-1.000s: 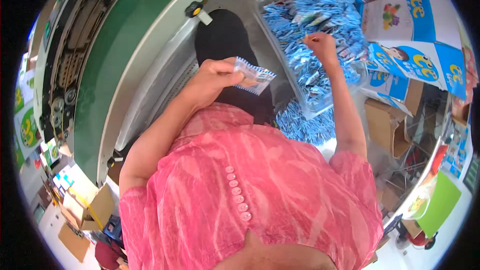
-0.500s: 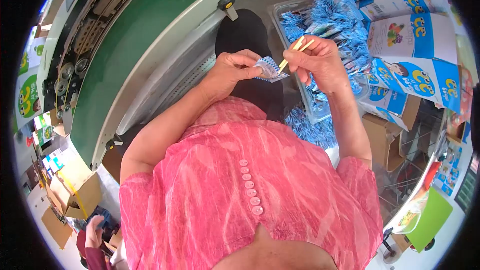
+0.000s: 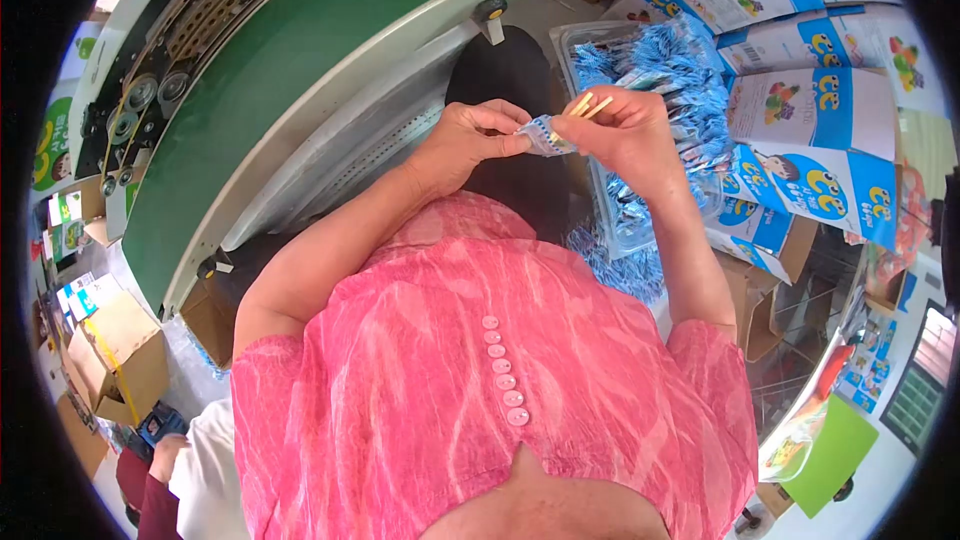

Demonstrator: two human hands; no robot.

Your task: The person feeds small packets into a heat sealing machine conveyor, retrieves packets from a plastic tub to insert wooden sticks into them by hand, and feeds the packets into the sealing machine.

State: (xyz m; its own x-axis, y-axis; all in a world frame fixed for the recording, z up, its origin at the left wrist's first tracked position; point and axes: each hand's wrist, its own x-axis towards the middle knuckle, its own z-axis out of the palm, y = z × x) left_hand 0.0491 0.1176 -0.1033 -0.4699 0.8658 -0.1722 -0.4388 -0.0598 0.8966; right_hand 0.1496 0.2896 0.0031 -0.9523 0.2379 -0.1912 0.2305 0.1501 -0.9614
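Observation:
In front of my chest my left hand pinches a small blue-and-white printed plastic packet between thumb and fingers. Thin pale-yellow sticks are held in my right hand, their upper ends poking out above the thumb. The lower ends meet the packet's right side; whether they are inside it I cannot tell. Right thumb and packet are touching or very close. Beyond my right hand stands a clear plastic tub, heaped with many similar blue packets.
A green conveyor belt curves along the left. Printed cardboard cartons are stacked at the right. More blue packets lie below the tub. At the lower left are an open brown box and another person's hand.
My right hand has moved left and slightly down, bringing the sticks against the packet. The camera view has shifted a little. My left hand keeps its pinch.

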